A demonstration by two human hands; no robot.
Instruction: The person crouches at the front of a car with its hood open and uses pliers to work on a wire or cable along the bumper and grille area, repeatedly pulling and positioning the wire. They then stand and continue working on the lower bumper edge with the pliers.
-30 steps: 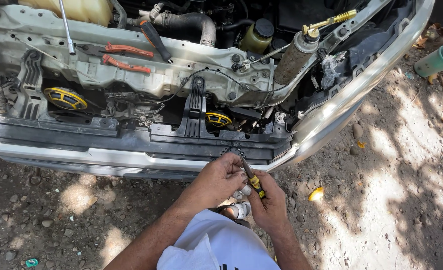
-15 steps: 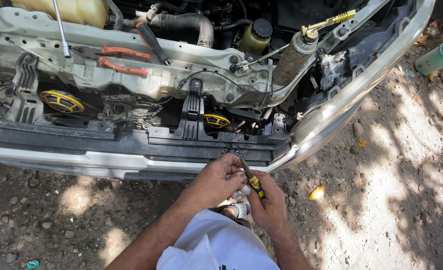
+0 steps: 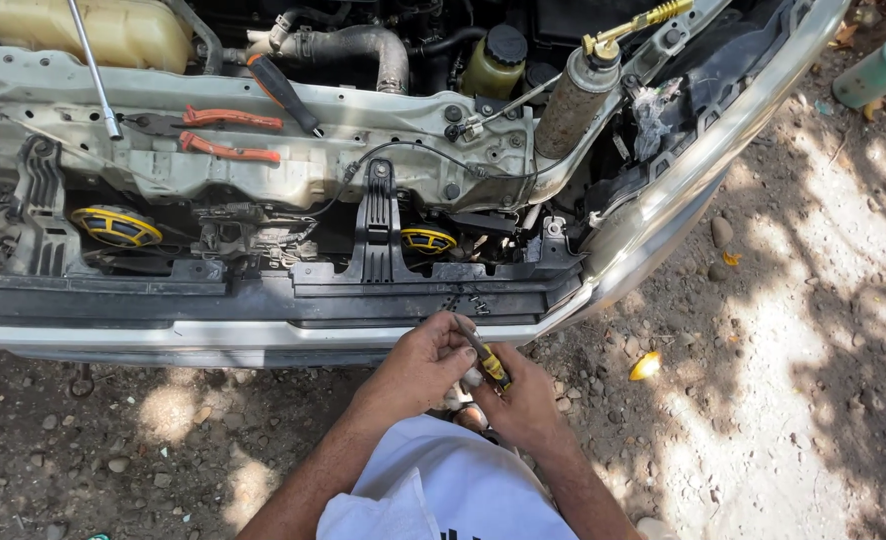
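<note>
A small screwdriver (image 3: pixel 490 362) w/ a yellow-and-black handle is sitting between both hands, low centre of the view, just in front of the car's front end; its shaft is pointing up-left toward the black plastic panel (image 3: pixel 263 295). The right hand (image 3: pixel 525 400) is gripping the handle, fingers curled round it. The left hand (image 3: pixel 425 365) is closing over the shaft end, fingertips pinching near the tip; can't tell what else, if anything, it's pinching. Both hands are touching each other, hovering over the dirt just below the bumper (image 3: pixel 213 340). A white shirt (image 3: pixel 443 495) is showing at the bottom edge. Right above the hands, a small spring or clip (image 3: pixel 476 302) is hanging off the panel. Further up, two yellow horns (image 3: pixel 115 225) are sitting behind the panel, one left, one nearer centre. On the pale metal crossmember (image 3: pixel 263 165) red-handled pliers (image 3: pixel 225 135) are lying flat, w/ a black-and-red-handled tool (image 3: pixel 281 92) just beside them, angled. A chrome rod (image 3: pixel 95 72) is leaning at upper left, in front of a cream coolant tank (image 3: pixel 83 30). To the right, a rusty-looking spray can (image 3: pixel 578 100) w/ a brass nozzle is standing tilted in the bay. On the ground, a yellow scrap (image 3: pixel 645 366) is lying right of the hands, and a green cup (image 3: pixel 878 72) is lying well apart at upper right.
</note>
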